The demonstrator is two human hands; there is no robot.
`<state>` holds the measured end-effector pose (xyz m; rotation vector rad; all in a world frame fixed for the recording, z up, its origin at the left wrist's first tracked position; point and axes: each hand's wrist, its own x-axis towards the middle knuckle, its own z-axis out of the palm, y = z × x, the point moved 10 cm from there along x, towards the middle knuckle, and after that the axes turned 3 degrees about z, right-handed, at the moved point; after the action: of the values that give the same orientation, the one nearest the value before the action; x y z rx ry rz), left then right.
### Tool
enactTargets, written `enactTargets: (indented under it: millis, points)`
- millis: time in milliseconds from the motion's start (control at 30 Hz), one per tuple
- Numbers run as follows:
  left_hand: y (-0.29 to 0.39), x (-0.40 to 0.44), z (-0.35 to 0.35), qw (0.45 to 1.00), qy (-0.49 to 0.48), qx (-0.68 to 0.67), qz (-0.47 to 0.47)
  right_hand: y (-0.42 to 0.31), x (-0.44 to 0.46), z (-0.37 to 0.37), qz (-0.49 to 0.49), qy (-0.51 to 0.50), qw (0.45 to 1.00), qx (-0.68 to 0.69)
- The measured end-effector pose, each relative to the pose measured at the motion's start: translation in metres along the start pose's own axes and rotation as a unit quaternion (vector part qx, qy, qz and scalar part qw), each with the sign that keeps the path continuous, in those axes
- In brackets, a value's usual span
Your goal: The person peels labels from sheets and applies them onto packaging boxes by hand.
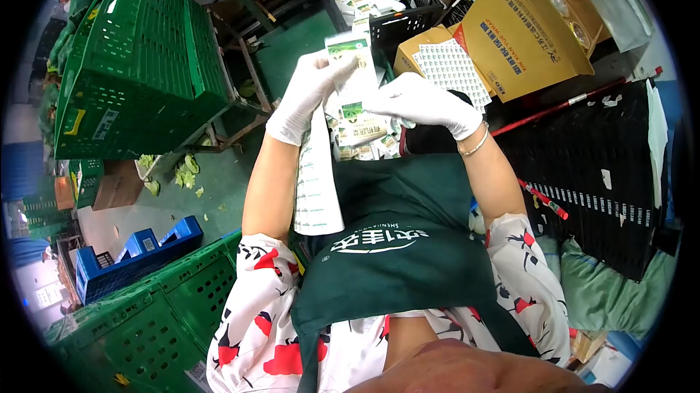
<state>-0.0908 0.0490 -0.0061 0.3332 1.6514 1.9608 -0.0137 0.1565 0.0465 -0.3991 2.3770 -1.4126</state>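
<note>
My left hand (pixel 302 90), in a white glove, is closed on the upper part of a white label strip (pixel 357 78) with green printing. A long white sheet with rows of small green print (pixel 316 181) hangs below that hand, beside my forearm. My right hand (pixel 423 103), also gloved, is pinched at the strip's right edge; whatever lies between its fingertips is too small to make out. Under both hands sits a pile of small white-and-green labelled packets (pixel 366 133), partly hidden by my hands and the dark green apron (pixel 401 262).
A black crate (pixel 407 25) beyond my hands holds many similar packets. An open cardboard box (pixel 510 36) and a sheet of printed labels (pixel 453 71) are at right. Green crates (pixel 131 65) stand at left, black stacked crates (pixel 590 167) at right, with a red pole (pixel 543 112).
</note>
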Motion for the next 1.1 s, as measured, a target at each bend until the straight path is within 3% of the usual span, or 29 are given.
enactTargets:
  millis: [67, 133, 167, 300, 400, 500, 633, 667, 700, 733, 767, 800, 867, 900, 933, 1000, 1100]
  points:
    - [0.005, 0.001, -0.007, 0.999, 0.013, -0.028, 0.034, 0.021, -0.010, -0.011, 0.136, 0.048, 0.988, 0.047]
    - [0.010, -0.004, 0.002, 0.999, 0.003, -0.009, 0.042, 0.035, -0.016, -0.044, 0.081, 0.225, 0.956, 0.169]
    - [0.008, -0.004, 0.006, 0.999, -0.007, 0.003, 0.045, 0.033, -0.020, -0.056, 0.031, 0.260, 0.949, 0.174]
    - [0.007, -0.008, 0.030, 0.999, -0.034, 0.006, 0.040, 0.031, -0.015, -0.043, 0.098, 0.259, 0.933, 0.229]
    - [0.009, -0.011, 0.040, 0.998, -0.047, 0.002, 0.032, 0.026, -0.007, -0.041, 0.045, 0.303, 0.948, 0.083]
    - [0.010, -0.015, 0.038, 0.998, -0.047, 0.024, 0.038, 0.025, -0.010, -0.048, 0.100, 0.378, 0.913, -0.118]
    - [0.009, -0.016, 0.023, 0.997, -0.032, 0.054, 0.045, 0.047, 0.010, -0.025, 0.070, 0.183, 0.969, 0.150]
    - [0.008, -0.015, 0.018, 0.997, -0.025, 0.056, 0.041, 0.044, 0.008, -0.020, 0.052, 0.155, 0.980, 0.113]
    - [0.005, -0.008, 0.013, 0.997, -0.011, -0.049, 0.056, 0.031, 0.002, -0.014, 0.033, 0.126, 0.989, 0.075]
    - [0.002, -0.002, -0.004, 1.000, 0.004, 0.010, 0.021, 0.013, -0.004, -0.008, 0.015, 0.095, 0.995, 0.037]
    - [0.000, -0.002, -0.006, 0.999, 0.012, -0.034, 0.034, 0.011, -0.011, -0.006, 0.090, 0.064, 0.993, 0.028]
    - [0.007, -0.004, -0.003, 0.996, 0.020, -0.078, 0.048, 0.015, -0.011, -0.018, 0.079, 0.130, 0.988, 0.038]
    - [0.008, -0.004, -0.003, 0.998, 0.019, -0.007, 0.068, 0.029, -0.017, -0.041, 0.057, 0.262, 0.962, 0.057]
    - [0.010, -0.006, 0.004, 0.997, 0.010, 0.016, 0.076, 0.033, -0.018, -0.049, 0.069, 0.282, 0.953, 0.085]
    - [0.013, -0.010, 0.013, 0.996, -0.007, 0.022, 0.085, 0.029, -0.015, -0.055, 0.009, 0.324, 0.939, 0.119]
    - [0.010, -0.011, 0.022, 0.997, -0.019, 0.015, 0.076, 0.024, -0.013, -0.051, 0.010, 0.325, 0.936, 0.134]
    - [0.011, -0.014, 0.034, 0.997, -0.029, 0.013, 0.075, 0.014, -0.007, -0.047, 0.029, 0.355, 0.933, 0.051]
